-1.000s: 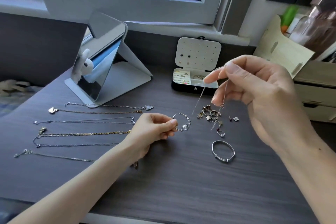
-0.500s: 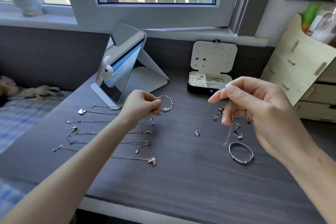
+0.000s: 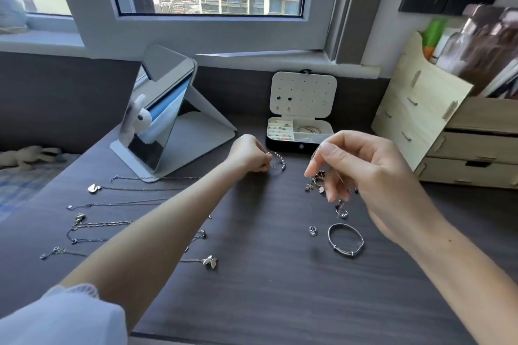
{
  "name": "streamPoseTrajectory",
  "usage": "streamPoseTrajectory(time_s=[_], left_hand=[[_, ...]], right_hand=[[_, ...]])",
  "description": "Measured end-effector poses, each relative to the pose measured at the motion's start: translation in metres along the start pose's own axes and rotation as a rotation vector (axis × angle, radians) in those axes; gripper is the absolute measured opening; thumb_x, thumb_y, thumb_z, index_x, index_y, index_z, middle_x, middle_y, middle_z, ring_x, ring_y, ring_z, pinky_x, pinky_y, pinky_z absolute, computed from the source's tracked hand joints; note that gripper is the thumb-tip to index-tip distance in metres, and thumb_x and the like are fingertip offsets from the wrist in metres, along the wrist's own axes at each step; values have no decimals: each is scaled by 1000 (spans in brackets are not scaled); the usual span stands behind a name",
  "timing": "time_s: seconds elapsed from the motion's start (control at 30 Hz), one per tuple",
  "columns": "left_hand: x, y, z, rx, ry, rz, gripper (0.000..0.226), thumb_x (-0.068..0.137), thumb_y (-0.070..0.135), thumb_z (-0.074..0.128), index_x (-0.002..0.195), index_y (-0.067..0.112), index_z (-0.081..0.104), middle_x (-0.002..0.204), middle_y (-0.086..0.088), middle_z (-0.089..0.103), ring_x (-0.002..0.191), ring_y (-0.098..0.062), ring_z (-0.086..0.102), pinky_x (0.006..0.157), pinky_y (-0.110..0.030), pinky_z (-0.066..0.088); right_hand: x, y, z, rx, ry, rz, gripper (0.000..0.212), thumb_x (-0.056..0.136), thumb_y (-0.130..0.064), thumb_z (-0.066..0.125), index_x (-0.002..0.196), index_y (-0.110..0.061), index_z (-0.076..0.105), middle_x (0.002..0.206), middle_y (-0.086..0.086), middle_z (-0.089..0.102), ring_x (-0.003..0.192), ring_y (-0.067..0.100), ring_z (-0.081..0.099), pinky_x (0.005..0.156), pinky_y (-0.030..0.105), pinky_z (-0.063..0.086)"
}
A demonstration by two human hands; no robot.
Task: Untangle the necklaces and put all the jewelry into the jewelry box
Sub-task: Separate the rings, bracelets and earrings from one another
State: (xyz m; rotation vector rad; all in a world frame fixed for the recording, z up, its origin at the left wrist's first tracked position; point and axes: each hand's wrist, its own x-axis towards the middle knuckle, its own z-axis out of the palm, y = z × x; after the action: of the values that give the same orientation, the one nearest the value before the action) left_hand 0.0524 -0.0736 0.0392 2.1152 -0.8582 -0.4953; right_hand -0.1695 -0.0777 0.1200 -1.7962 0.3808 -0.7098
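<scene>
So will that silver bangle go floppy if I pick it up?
Probably not: the bangle holds an open oval lying flat on the table, so it looks stiff. Stood on edge it might roll. The thin chain hanging from the right hand looks floppy instead.

Left hand (image 3: pixel 248 155) and right hand (image 3: pixel 372 176) extend forward, fingers pinched together.

Two hands (image 3: pixel 248 155) (image 3: pixel 372 176), one jewelry box (image 3: pixel 286 147), one bangle (image 3: pixel 347 253), one mirror (image 3: pixel 157 131)

Dark desk (image 3: pixel 266 302) under necklaces (image 3: pixel 92 188), bangle (image 3: pixel 346 253)
</scene>
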Motion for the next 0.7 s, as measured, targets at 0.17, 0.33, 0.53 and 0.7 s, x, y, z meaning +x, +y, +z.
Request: streamPoseTrajectory(time_s=[0.17,0.33,0.53,0.7], left_hand=[[-23,14,-7,332,133,228,31,95,37,51,87,12,69,85,-2,70,91,-21,61,66,-28,40],[-99,17,-34,-566,-601,299,57,97,46,28,78,11,69,86,-16,65,86,-28,63,89,-29,49],[-134,-38,-91,-453,-418,214,34,86,38,57,59,17,59,57,0,32,50,-12,33,57,-24,38],[-131,-86,-141,79,-149,114,31,81,48,67,73,17,67,53,10,47,54,-6,49,49,-14,35]], right_hand=[[6,1,4,0,-42,2,23,93,-13,55,72,-7,59,66,6,67,44,21,43,43,17,33],[13,-4,15,58,-94,-15,22,93,-9,52,73,-3,61,58,7,59,41,13,39,42,13,32],[18,8,31,-133,-159,34,21,89,-11,58,70,-6,63,53,1,50,48,10,43,46,19,33],[21,41,57,-405,-167,-21,20,88,-17,61,68,-14,63,53,-6,53,48,5,42,51,20,35]])
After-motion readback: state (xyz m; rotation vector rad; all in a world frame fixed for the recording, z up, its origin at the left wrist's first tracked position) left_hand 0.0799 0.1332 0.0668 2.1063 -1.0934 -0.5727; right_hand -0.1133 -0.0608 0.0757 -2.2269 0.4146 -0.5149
